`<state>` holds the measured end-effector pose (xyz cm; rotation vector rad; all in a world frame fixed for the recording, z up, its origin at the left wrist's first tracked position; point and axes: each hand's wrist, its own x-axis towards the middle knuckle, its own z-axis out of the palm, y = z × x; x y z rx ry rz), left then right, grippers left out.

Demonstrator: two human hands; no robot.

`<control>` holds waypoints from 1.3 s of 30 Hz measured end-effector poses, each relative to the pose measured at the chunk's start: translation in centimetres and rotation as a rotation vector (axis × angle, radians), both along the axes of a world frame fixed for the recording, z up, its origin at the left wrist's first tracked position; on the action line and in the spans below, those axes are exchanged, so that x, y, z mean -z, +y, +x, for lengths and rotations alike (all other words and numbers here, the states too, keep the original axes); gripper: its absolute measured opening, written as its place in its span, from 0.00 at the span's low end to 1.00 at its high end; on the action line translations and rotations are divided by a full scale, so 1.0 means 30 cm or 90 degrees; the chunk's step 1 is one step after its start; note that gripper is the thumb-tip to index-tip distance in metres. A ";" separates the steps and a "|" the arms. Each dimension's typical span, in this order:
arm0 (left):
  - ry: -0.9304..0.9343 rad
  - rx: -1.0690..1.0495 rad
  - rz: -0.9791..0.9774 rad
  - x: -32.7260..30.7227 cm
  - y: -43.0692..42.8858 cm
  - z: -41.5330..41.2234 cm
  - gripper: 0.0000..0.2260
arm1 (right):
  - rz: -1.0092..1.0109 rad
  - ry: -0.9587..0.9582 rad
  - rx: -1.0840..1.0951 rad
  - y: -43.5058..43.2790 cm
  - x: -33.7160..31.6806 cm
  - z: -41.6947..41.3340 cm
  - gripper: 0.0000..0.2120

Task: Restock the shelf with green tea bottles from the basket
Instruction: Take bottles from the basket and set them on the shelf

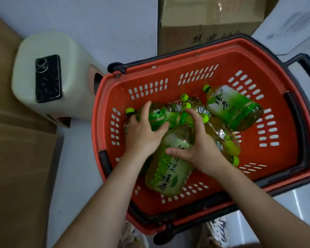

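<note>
My left hand [143,133] and right hand [198,149] each grasp a green tea bottle [170,169] in the red basket [186,56]; several remain toward two o'clock, no shelf visible, restocking barely begun.

Bottles [170,169] lie in the basket [195,61] — a stool [75,59] at its nine o'clock, phone [48,78] on top; a box [209,20] at twelve.

Even, fairly bright indoor light from overhead, with soft shadows only. Small glare spots glint on the bottles [170,165] and the floor [297,208] at lower right. Wide-angle distortion bends the basket [168,56] rim. Edges look soft and slightly blurred.
</note>
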<state>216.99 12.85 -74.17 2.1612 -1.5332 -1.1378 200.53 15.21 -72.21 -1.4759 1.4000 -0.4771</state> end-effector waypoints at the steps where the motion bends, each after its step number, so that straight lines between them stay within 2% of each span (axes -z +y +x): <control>1: -0.034 0.019 0.023 0.010 -0.031 0.002 0.32 | 0.002 0.012 -0.010 -0.006 0.000 -0.001 0.48; 5: -0.172 0.045 0.031 0.034 -0.115 -0.003 0.26 | -0.014 0.088 -0.086 -0.055 -0.005 0.005 0.46; 10: -0.214 0.035 0.002 -0.014 -0.113 0.007 0.22 | -0.102 0.165 -0.249 -0.096 -0.076 0.014 0.46; 13: -0.216 0.038 -0.023 -0.080 -0.081 0.043 0.28 | -0.139 0.195 -0.233 -0.110 -0.120 -0.025 0.54; 17: -0.241 0.137 -0.018 -0.194 0.002 0.087 0.48 | -0.137 0.213 -0.170 -0.099 -0.146 -0.061 0.65; 19: -0.268 0.189 -0.010 -0.233 0.045 0.106 0.50 | -0.102 0.209 -0.147 -0.083 -0.145 -0.048 0.68; 22: -0.254 0.222 0.013 -0.247 0.096 0.134 0.46 | -0.033 0.222 -0.151 -0.047 -0.117 -0.011 0.67; 26: -0.277 0.236 0.039 -0.228 0.123 0.149 0.36 | -0.033 0.267 -0.171 -0.025 -0.107 0.034 0.52; 29: -0.357 0.262 0.002 -0.205 0.118 0.117 0.26 | 0.043 0.351 -0.241 -0.018 -0.110 0.013 0.59; 31: -0.411 0.305 0.005 -0.178 0.113 0.083 0.21 | 0.083 0.363 -0.279 -0.017 -0.110 -0.007 0.62; 33: -0.423 0.311 0.035 -0.143 0.109 0.063 0.25 | 0.081 0.337 -0.285 -0.018 -0.107 -0.016 0.61; 36: -0.340 0.257 0.099 -0.108 0.100 0.068 0.34 | 0.049 0.302 -0.278 -0.022 -0.106 -0.021 0.57; 39: -0.269 0.201 0.065 -0.096 0.102 0.067 0.32 | 0.034 0.267 -0.265 -0.020 -0.104 -0.033 0.55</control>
